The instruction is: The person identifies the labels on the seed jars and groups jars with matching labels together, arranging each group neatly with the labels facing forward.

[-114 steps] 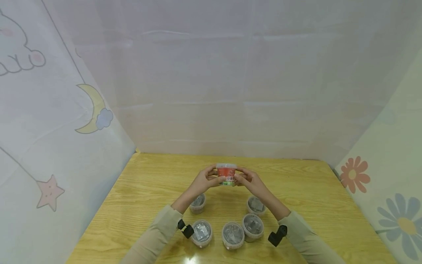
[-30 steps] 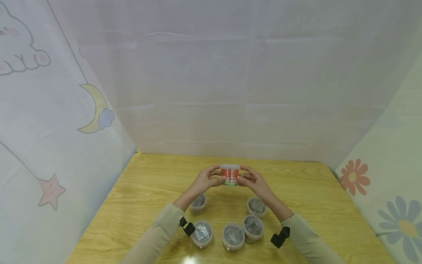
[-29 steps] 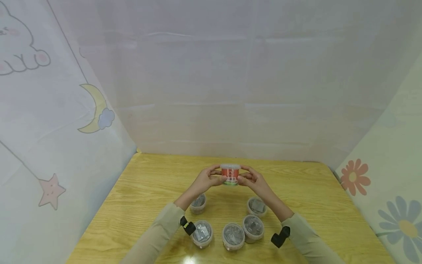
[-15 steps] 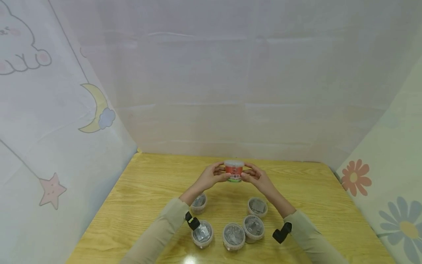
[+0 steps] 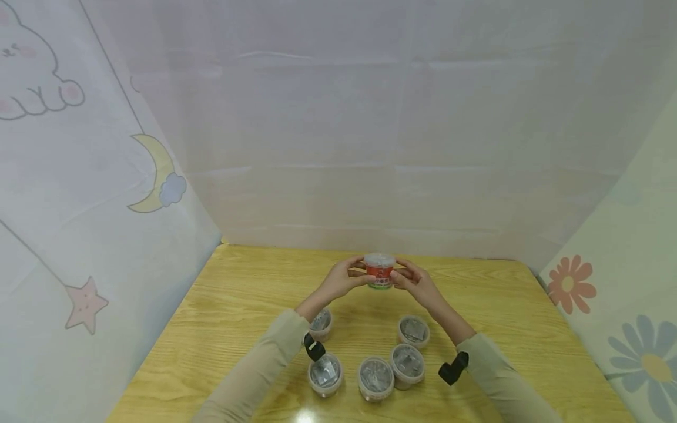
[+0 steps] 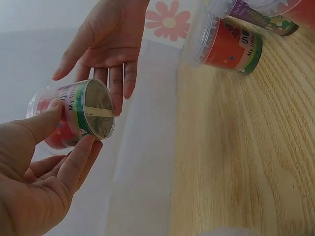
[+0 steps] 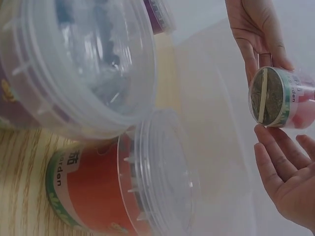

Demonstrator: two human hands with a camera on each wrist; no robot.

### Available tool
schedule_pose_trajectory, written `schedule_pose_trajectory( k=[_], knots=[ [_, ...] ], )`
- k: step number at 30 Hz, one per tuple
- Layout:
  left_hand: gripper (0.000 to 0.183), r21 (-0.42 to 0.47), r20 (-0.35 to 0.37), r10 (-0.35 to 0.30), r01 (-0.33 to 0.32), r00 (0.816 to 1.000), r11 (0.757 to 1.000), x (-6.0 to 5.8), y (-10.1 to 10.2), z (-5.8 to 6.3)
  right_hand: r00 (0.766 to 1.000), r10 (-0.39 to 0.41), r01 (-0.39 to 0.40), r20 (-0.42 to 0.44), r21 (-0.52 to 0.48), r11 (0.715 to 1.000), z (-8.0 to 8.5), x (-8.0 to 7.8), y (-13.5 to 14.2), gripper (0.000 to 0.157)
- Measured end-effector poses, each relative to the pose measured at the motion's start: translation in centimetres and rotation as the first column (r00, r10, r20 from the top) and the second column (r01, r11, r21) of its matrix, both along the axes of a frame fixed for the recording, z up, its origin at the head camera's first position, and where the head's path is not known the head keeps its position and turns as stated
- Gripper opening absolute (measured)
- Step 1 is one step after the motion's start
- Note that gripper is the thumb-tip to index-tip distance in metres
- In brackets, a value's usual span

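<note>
In the head view, a small clear plastic tub (image 5: pixel 379 272) with a red label and clear lid is held above the table. My left hand (image 5: pixel 339 281) grips its left side, thumb in front and fingers behind. The left wrist view shows the thumb on the tub's wall and fingertips near its base (image 6: pixel 101 108), where brown contents show through. My right hand (image 5: pixel 421 289) is at the tub's right side. In the right wrist view, the fingers of this hand (image 7: pixel 290 177) are loosely spread beside the tub; whether they touch it is hard to tell.
Several similar lidded tubs stand on the wooden table (image 5: pixel 238 329): one by my left forearm (image 5: pixel 320 324), one nearer (image 5: pixel 325 376), one at front centre (image 5: pixel 376 379), and two at right, by a tub (image 5: pixel 414 330) and its neighbour (image 5: pixel 406 365). A pale sheet (image 5: pixel 338 129) hangs behind.
The held tub and both hands have shifted right and slightly farther up in the head view. The label has turned, and more of the lid's top shows. The standing tubs have not moved.
</note>
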State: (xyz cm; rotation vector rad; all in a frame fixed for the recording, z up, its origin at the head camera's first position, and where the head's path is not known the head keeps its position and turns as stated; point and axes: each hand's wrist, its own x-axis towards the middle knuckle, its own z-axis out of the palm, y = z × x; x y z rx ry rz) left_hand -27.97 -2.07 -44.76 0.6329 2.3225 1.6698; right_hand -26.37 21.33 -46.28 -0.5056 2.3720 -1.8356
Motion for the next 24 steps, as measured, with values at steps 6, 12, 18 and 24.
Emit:
schedule_pose_trajectory(
  k=[6,12,18,24],
  knots=[
    [0.071,-0.002,-0.003,0.01,-0.01,1.0,1.0,-0.4,0.5,-0.7,1.0,-0.024,0.024,-0.006,-0.011,1.0,0.0,-0.1,0.1,0.052],
    [0.07,-0.019,-0.034,0.02,-0.02,0.999,1.0,-0.5,1.2,-0.7,0.999,-0.044,0.044,0.018,-0.005,0.999,0.0,-0.1,0.3,0.051],
    [0.069,-0.028,-0.051,0.021,-0.023,0.998,0.999,-0.6,1.7,-0.8,0.997,-0.053,0.054,0.06,-0.015,0.998,0.1,-0.3,0.6,0.052],
    [0.069,-0.019,-0.051,0.007,-0.008,0.999,1.0,-0.9,2.1,-1.0,0.996,-0.072,0.072,0.058,-0.007,0.997,0.0,-0.5,0.7,0.051]
  ],
)
